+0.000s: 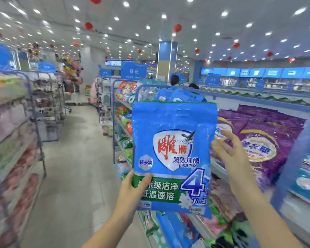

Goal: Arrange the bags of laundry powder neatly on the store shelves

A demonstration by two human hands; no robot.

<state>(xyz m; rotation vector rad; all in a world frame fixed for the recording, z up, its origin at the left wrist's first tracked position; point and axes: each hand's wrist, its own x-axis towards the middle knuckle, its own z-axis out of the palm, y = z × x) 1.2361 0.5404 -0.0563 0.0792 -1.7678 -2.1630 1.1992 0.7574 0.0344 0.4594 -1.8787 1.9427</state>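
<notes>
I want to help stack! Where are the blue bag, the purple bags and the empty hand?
blue bag (172, 151): head view, white shield
purple bags (258, 126): head view, one bag's front
right hand (229, 154): head view, its middle

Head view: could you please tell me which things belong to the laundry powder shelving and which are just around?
Job: blue laundry powder bag, left hand gripping its lower corner, open right hand, purple laundry powder bags.
Around: left-aisle shelves, blue aisle sign, red ceiling lanterns.
</notes>
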